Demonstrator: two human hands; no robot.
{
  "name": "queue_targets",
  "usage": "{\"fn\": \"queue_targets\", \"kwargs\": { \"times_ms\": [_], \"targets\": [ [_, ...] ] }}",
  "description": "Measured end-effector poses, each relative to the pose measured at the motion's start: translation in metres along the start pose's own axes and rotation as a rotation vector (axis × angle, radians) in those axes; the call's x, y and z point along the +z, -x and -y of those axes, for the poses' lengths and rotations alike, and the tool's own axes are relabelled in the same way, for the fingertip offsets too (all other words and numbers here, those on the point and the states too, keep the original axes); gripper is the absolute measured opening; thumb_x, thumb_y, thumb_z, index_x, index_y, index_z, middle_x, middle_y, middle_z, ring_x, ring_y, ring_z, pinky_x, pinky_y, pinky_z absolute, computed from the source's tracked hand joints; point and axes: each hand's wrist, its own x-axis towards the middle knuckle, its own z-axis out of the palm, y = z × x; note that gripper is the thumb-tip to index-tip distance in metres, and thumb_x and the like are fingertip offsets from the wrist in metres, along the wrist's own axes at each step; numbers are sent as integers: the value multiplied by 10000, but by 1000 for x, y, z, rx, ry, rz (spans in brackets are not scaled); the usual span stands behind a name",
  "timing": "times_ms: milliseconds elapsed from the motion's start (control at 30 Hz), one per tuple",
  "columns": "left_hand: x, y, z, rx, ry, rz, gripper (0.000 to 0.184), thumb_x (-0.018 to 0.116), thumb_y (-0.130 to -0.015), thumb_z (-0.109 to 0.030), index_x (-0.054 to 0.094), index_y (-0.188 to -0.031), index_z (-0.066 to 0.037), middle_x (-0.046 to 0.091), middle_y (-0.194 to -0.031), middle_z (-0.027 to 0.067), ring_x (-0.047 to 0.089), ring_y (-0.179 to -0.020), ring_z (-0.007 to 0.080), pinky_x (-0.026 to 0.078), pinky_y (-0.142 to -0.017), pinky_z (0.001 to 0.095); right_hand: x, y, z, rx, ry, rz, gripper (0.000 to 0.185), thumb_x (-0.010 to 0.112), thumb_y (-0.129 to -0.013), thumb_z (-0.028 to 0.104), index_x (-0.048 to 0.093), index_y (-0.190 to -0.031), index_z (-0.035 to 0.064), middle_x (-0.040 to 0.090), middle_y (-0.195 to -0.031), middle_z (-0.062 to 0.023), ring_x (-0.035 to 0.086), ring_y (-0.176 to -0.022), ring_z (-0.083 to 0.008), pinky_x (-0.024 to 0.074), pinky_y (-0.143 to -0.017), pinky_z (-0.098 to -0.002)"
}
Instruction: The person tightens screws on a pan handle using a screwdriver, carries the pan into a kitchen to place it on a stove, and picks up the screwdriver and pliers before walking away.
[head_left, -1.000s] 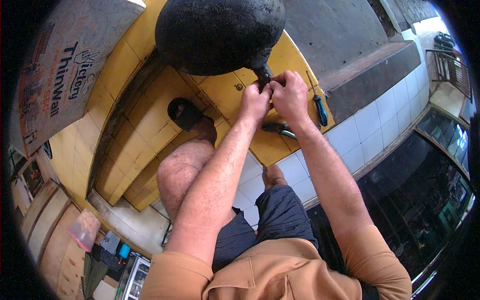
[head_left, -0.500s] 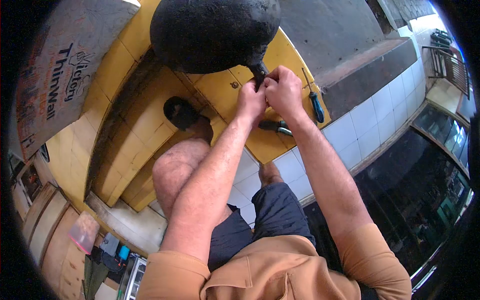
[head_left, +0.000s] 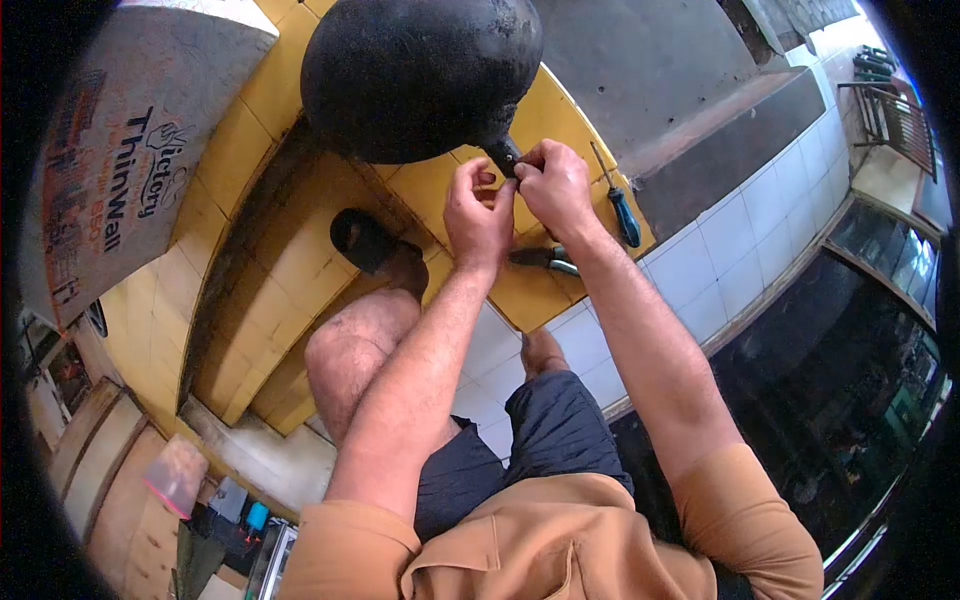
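A blackened wok (head_left: 420, 80) lies bottom up on the yellow tiled ledge (head_left: 415, 185), its short handle (head_left: 503, 153) pointing toward me. A small shiny spot shows on the handle. My right hand (head_left: 553, 185) has its fingers pinched at the handle's end; any small part between them is too small to make out. Just left of the handle, my left hand (head_left: 480, 215) is held with its fingers curled and parted, its thumb near the handle end. Below the hands lie dark-handled pliers (head_left: 545, 259). A screwdriver with a blue and black handle (head_left: 625, 217) rests at the right.
A printed cardboard box (head_left: 140, 150) stands at the left. A grey slab (head_left: 650, 80) adjoins the ledge at the upper right, above white wall tiles (head_left: 735, 235). My sandalled foot (head_left: 370, 240) is on the yellow steps. Dark glass (head_left: 810, 370) lies at the lower right.
My left hand has come away from the handle and its fingers have parted. My right hand stays at the handle's end. The view has shifted slightly.
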Motion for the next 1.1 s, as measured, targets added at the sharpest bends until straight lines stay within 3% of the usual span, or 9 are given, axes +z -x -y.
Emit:
{"fn": "queue_targets", "kwargs": {
  "times_ms": [33,67,433,667,767,867,933,1033,1100],
  "targets": [
    [-2,1,-5,101,-11,-91,296,729,-855,-135,648,-1126,-50,622,-891,60,643,-735,144,537,-659,287,1,0,-2,4,-1,4,141,714,-773,105,703,-852,-11,692,-882,-222,678,-888,-368,528,-813,-440],
    [-4,-5,-6,199,-17,-34,275,753,-818,-97,684,-1082,-61,614,-943,70,645,-744,155,543,-670,290,1,0,-3,-9,-5,-19,141,717,-770,107,703,-844,-12,696,-877,-218,681,-880,-364,531,-810,-437],
    [-4,-21,-7,219,-52,26,157,769,-775,-87,724,-924,-74,613,-869,60,629,-703,163,526,-638,292,-6,-9,-12,106,-223,79,194,783,-760,140,718,-852,-18,718,-784,-145,687,-713,-208,544,-667,-347],
    [-3,-20,-7,264,-129,22,103,768,-777,-94,722,-868,-80,598,-831,72,632,-702,190,525,-634,318,-24,-9,-6,118,-174,176,224,805,-764,157,726,-872,-22,717,-776,-118,663,-690,-167,525,-623,-323],
    [-1,-19,-7,296,-130,-4,99,774,-774,-93,725,-860,-81,601,-813,64,637,-705,182,525,-633,311,-26,-10,-12,142,-252,205,253,815,-759,202,734,-862,-15,720,-780,-136,684,-709,-191,532,-638,-345],
    [5,-16,-1,268,-63,-21,99,782,-779,-98,730,-860,-76,614,-806,49,639,-699,159,526,-637,291,-41,4,-35,67,-118,75,341,801,-770,250,713,-986,1,705,-866,-151,691,-816,-264,541,-738,-388],
    [5,-17,2,224,1,-30,100,786,-783,-102,733,-863,-73,621,-806,41,638,-694,145,526,-640,281,-48,21,-69,-22,381,-331,439,768,-792,275,640,-1132,30,658,-972,-160,653,-936,-340,518,-854,-437],
    [6,-15,7,194,14,-30,103,793,-792,-116,739,-866,-69,637,-820,24,631,-692,115,526,-654,267,-56,41,-112,127,609,-214,461,726,-824,239,562,-1214,54,602,-1028,-168,606,-981,-388,492,-909,-461],
    [8,-15,11,187,65,-51,113,797,-791,-124,741,-871,-69,649,-831,20,628,-700,110,525,-663,264,-64,39,-131,80,536,-197,402,714,-834,223,583,-1168,43,617,-1007,-179,616,-961,-392,499,-891,-459]
  ]
}}
